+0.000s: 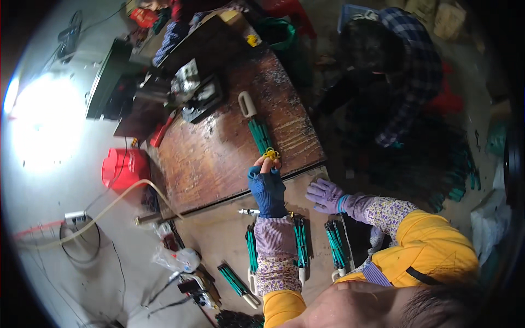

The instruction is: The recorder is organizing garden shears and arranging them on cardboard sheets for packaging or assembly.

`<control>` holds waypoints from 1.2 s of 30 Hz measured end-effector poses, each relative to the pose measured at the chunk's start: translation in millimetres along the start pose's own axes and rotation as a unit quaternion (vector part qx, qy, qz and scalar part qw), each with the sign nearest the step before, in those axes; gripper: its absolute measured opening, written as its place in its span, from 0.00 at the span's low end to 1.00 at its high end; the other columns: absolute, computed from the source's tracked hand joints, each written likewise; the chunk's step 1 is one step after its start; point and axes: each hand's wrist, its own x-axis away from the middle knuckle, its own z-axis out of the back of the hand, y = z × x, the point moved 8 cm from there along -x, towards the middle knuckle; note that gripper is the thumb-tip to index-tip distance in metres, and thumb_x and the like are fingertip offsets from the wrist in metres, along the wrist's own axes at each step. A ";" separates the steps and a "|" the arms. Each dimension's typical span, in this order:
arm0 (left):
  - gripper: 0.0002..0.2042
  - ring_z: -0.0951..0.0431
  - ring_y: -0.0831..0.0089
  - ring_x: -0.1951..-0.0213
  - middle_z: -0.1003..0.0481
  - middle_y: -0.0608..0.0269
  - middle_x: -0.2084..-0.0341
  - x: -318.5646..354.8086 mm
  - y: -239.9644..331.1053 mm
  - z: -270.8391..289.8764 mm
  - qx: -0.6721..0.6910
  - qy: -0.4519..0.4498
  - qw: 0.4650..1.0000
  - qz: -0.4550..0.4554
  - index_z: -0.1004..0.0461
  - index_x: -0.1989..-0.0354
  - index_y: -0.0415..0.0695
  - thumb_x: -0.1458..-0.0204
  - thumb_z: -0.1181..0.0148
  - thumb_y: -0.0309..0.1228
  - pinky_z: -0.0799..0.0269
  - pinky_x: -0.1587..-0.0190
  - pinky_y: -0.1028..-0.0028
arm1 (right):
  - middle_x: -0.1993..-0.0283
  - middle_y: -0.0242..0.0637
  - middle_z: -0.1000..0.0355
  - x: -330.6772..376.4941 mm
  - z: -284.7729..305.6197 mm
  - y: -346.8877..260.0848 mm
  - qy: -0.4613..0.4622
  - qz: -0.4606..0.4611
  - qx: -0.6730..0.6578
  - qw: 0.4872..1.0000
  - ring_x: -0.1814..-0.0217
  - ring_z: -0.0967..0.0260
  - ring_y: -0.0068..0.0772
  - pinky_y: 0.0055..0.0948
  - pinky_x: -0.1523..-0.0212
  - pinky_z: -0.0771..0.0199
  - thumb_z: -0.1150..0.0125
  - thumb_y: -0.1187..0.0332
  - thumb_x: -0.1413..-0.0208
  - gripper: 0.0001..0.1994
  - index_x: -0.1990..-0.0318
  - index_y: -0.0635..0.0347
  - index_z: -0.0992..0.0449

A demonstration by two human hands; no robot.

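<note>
My left hand [267,188], in a blue glove with bare fingertips, reaches forward over the wooden table. Its fingertips close on a small cluster of yellow loops [270,155] at the near end of a bundle of green rods [259,134]. This bundle lies on the table with its pale loop handle [247,104] pointing away from me. My right hand [326,197], in a purple glove, rests with fingers stretched out near the table's right edge and holds nothing. Similar green bundles [301,243] [335,244] lie on the nearer tabletop, either side of my left forearm.
A dark metal machine [202,98] stands at the table's far left, near a red-handled tool [162,130]. A red container [126,168] and a hose [147,183] are to the left. Another person [410,71] bends over at the far right, beside heaped green pieces [456,183].
</note>
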 end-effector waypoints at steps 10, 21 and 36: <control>0.09 0.25 0.70 0.68 0.24 0.53 0.63 178.3 35.0 99.0 0.087 0.088 0.990 -0.071 0.26 0.56 0.32 0.45 0.43 0.22 0.28 0.60 0.78 | 0.42 0.41 0.34 28.3 -20.9 -29.8 -0.045 0.034 0.008 0.998 0.41 0.38 0.48 0.45 0.38 0.40 0.39 0.58 0.55 0.26 0.47 0.55 0.30; 0.09 0.21 0.66 0.67 0.24 0.49 0.61 497.7 11.5 236.9 0.294 0.349 0.876 -0.154 0.28 0.57 0.36 0.45 0.42 0.19 0.23 0.61 0.74 | 0.48 0.45 0.26 18.6 -27.5 -21.2 -0.042 -0.049 0.000 0.998 0.49 0.28 0.46 0.35 0.44 0.29 0.38 0.64 0.44 0.19 0.48 0.63 0.25; 0.08 0.22 0.71 0.71 0.23 0.53 0.70 989.4 -252.0 322.5 0.301 0.762 0.511 -0.261 0.26 0.60 0.32 0.47 0.42 0.21 0.24 0.67 0.81 | 0.38 0.44 0.33 269.3 -196.1 -521.4 -0.313 0.429 -0.109 0.841 0.36 0.37 0.48 0.40 0.34 0.40 0.37 0.60 0.48 0.28 0.38 0.55 0.31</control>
